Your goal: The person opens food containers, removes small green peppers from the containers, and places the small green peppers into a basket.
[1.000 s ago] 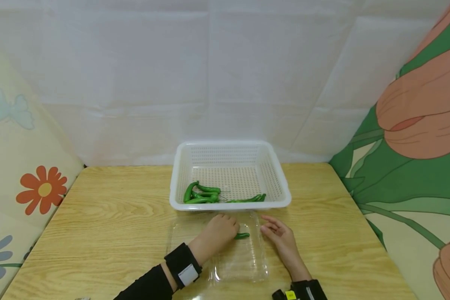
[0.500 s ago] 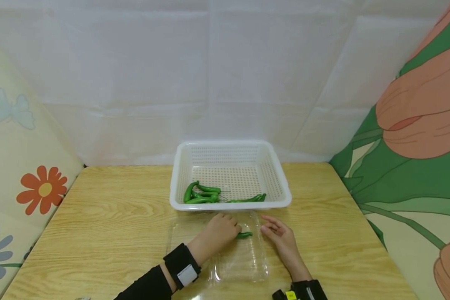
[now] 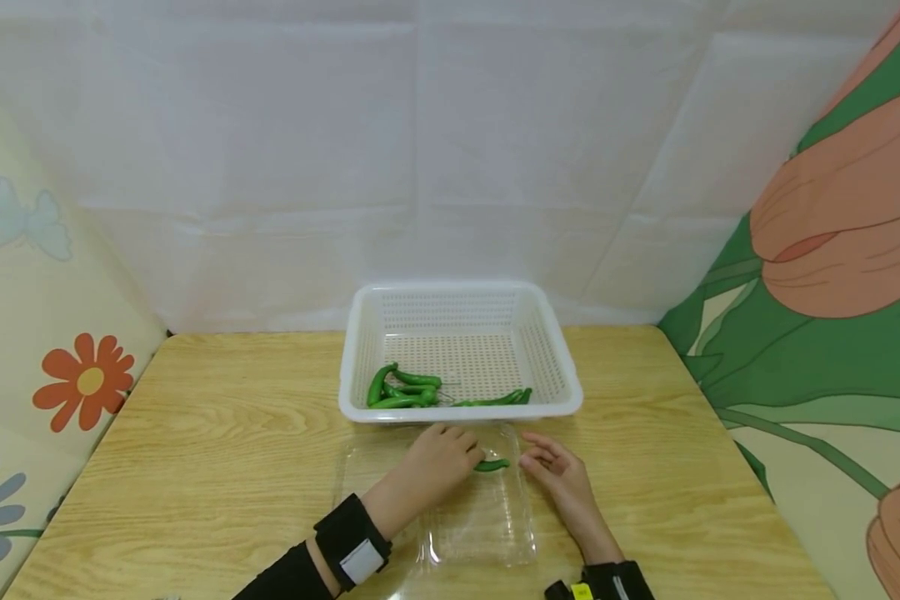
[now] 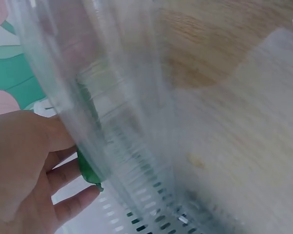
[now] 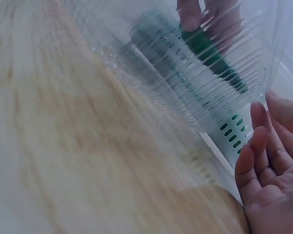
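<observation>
My left hand (image 3: 441,462) pinches a green chili pepper (image 3: 491,465) between thumb and fingers, over the clear plastic container (image 3: 487,533). In the left wrist view the pepper (image 4: 88,168) is seen partly through the plastic wall; its stem end points down by the fingers. Beside the container's right edge rests my right hand (image 3: 566,483), its fingers loosely bent and nothing in them. In the right wrist view its thumb tip lies close to the container's corner; whether they touch I cannot tell. The pepper (image 5: 210,53) shows there through the ribbed plastic.
Behind the container stands a white perforated basket (image 3: 461,412). Several green chili peppers (image 3: 405,390) lie at its near left, and more (image 3: 498,398) at its near right. Wooden table (image 3: 232,433) stretches to both sides; a white cloth (image 3: 270,167) hangs behind.
My left hand, with the chili pepper, has shifted slightly right and away from me; its wrist has dropped a little left. The right hand has barely moved. The basket stays put.
</observation>
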The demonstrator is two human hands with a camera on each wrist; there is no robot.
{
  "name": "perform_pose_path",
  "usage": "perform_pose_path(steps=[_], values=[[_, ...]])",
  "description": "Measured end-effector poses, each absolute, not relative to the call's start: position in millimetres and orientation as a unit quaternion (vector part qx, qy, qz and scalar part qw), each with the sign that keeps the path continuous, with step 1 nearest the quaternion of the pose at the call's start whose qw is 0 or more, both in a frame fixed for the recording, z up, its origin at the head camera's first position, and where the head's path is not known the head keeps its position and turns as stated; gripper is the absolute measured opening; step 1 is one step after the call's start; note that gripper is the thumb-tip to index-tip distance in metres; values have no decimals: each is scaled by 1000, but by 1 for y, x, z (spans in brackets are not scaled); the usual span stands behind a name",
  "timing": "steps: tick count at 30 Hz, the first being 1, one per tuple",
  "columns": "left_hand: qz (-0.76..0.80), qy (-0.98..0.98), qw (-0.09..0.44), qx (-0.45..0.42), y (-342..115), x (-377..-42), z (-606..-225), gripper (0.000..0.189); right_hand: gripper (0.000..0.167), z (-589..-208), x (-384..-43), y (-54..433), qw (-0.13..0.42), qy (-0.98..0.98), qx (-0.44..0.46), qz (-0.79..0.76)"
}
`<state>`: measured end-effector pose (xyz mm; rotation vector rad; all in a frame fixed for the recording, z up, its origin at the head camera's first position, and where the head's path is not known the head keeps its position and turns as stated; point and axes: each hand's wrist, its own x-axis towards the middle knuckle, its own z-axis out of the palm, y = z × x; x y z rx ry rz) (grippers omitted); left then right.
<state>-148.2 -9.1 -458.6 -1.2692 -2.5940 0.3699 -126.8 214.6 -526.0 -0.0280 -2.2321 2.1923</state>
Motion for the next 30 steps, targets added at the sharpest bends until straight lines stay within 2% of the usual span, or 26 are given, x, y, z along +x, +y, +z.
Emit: perform_pose_path(steps=[5, 12, 20, 30], values=[[110, -882, 127, -441, -12, -145, -453, 24, 37, -526, -126, 215, 6, -713, -2, 702], [107, -875, 117, -457, -19, -142, -443, 35, 37, -526, -127, 215, 5, -717, -3, 697], [80, -863, 158, -473, -27, -140, -435, 39, 37, -526, -127, 214, 4, -721, -11, 693], [69, -871, 164, -457, -36, -143, -416, 41, 36, -528, -129, 214, 12, -720, -13, 694]])
